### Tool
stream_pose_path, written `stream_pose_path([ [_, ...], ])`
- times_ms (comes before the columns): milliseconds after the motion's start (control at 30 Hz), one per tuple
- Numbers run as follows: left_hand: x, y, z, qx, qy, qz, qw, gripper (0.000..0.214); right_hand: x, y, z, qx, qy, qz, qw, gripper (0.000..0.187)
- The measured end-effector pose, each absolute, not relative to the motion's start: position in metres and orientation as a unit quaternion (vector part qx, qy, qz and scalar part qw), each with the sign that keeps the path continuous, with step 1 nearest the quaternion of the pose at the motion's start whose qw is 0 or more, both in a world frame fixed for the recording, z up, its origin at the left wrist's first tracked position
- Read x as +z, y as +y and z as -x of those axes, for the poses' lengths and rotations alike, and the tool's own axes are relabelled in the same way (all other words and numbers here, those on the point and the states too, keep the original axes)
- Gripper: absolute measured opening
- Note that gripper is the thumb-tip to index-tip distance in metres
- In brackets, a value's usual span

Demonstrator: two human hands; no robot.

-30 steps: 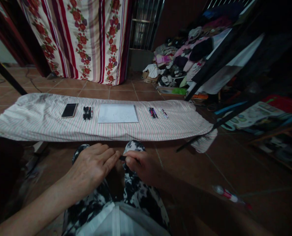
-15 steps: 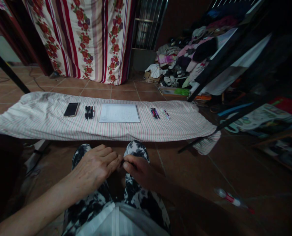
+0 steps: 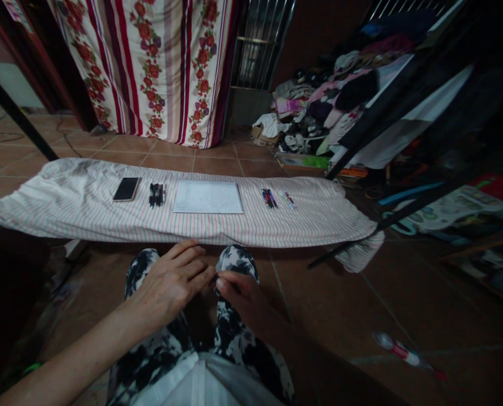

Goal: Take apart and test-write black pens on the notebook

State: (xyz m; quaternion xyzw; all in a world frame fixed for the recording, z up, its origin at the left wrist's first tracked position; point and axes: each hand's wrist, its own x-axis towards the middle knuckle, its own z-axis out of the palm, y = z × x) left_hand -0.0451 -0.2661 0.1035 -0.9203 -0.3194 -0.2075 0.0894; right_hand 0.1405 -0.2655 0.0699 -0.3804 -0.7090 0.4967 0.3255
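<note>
Over my knees, my left hand (image 3: 177, 276) and my right hand (image 3: 245, 296) meet at the fingertips. Thumb and index finger of the left are pinched, while its other fingers stretch forward, slightly apart. The right is curled, its thumb pressed to the index finger. Something small and dark may sit between the fingertips, too hidden to name. Beyond them, on a striped cloth (image 3: 120, 225), lie a smartphone (image 3: 127, 189), a row of dark pens (image 3: 157, 195), a spiral notebook (image 3: 208, 197), several coloured pens (image 3: 269, 198) and a smaller pale group of pens (image 3: 288, 200).
Black poles (image 3: 18, 113) rise at the cloth's ends. A plastic bottle (image 3: 399, 348) lies on the tiled floor at right. Behind are a floral curtain (image 3: 171, 67) and a heap of clothes (image 3: 323, 101). My patterned trouser legs (image 3: 234, 259) are below the hands.
The outer fingers of my left hand have straightened and spread forward. Both hands stay together at the fingertips. The whole view has shifted slightly; the things on the cloth keep their places.
</note>
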Motion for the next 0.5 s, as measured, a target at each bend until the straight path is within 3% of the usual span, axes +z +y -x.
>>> stream_pose_path([
  [300,0.093,-0.264,0.038,-0.235,-0.293,0.926,0.031,0.023,0.056,-0.271,-0.143,0.548,-0.669,0.413,0.287,0.032],
  [500,0.087,-0.265,0.034,-0.242,-0.304,0.920,0.043,0.022,0.050,-0.270,-0.141,0.549,-0.651,0.420,0.313,0.035],
])
